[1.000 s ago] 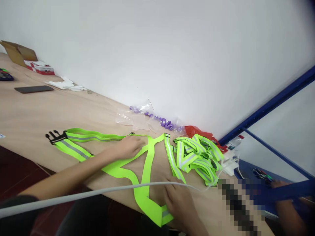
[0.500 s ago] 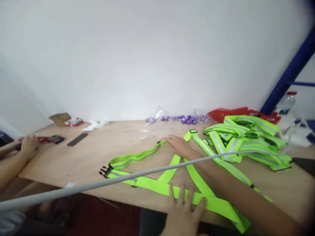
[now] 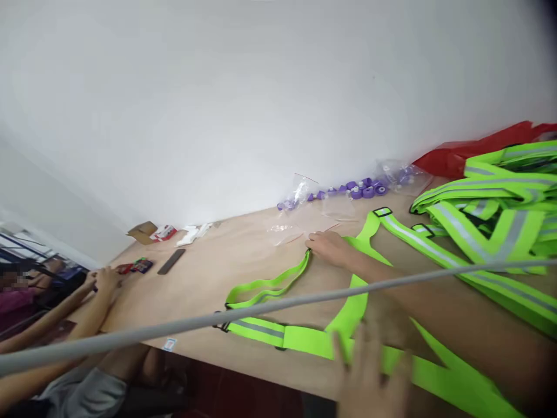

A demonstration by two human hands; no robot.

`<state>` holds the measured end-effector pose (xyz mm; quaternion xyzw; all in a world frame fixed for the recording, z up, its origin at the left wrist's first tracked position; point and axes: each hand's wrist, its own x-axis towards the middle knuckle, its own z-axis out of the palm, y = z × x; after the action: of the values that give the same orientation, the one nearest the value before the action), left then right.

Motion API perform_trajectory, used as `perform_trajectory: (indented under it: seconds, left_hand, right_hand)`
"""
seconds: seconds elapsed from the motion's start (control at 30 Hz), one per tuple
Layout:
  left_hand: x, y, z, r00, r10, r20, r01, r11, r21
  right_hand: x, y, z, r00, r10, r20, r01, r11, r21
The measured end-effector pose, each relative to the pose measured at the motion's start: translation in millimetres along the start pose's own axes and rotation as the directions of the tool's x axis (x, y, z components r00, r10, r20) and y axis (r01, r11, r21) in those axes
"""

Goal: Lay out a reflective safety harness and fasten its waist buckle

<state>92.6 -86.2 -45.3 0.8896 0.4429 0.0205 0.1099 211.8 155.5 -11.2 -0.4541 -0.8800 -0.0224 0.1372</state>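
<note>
A neon-green reflective strap vest (image 3: pixel 308 341) with grey stripes and black buckles lies spread on the table. My right hand (image 3: pixel 328 248) reaches in from the right and pinches the vest's thin side strap near its black adjuster. My left hand (image 3: pixel 374 371) is at the near table edge, slightly blurred, with its fingers spread over the wide green band. A black clip buckle (image 3: pixel 221 321) lies at the vest's left end, partly behind a grey cable. To the right, a pile of similar reflective vests (image 3: pixel 491 197) is heaped up.
A grey cable (image 3: pixel 187 327) crosses the view in front of my arms. Purple rolls (image 3: pixel 368 190) and clear plastic bags (image 3: pixel 300 188) lie by the wall near a red bag (image 3: pixel 461 157). Leftward are a dark flat bar (image 3: pixel 172 262), an open carton (image 3: pixel 143 232) and a co-worker's hands (image 3: pixel 107 280).
The view has swung left and tilted, so things sit differently in it. My right hand still holds the thin strap, which now bows more. My left hand stays over the wide band.
</note>
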Motion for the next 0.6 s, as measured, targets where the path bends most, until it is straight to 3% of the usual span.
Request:
perform_trajectory:
  seconds: [0.07,0.13,0.2,0.47,0.6]
  left_hand:
    - [-6.0,-23.8,4.9,0.994,-0.083,-0.067,0.081,0.996,-0.033]
    - [-12.8,-44.2,14.7,0.947,-0.216,-0.239,0.23,0.973,0.028]
    - [-18.9,-54.9,24.8,0.923,-0.211,-0.322,0.253,0.963,0.096]
    - [-23.4,-44.8,36.0,0.917,-0.167,-0.362,0.252,0.946,0.203]
    - [-24.8,-37.9,25.9,0.904,-0.16,-0.397,0.222,0.968,0.116]
  right_hand:
    - [-0.3,2.9,-6.2,0.999,-0.01,0.049,0.012,0.999,-0.038]
    - [2.5,7.0,-11.9,0.997,-0.001,0.083,0.006,0.998,-0.07]
    - [9.9,12.5,-16.9,0.995,0.027,0.099,-0.017,0.995,-0.094]
    - [65.4,41.9,-31.2,0.975,0.215,0.062,-0.205,0.969,-0.136]
    - [78.0,47.6,-27.0,0.965,0.255,0.066,-0.245,0.959,-0.14]
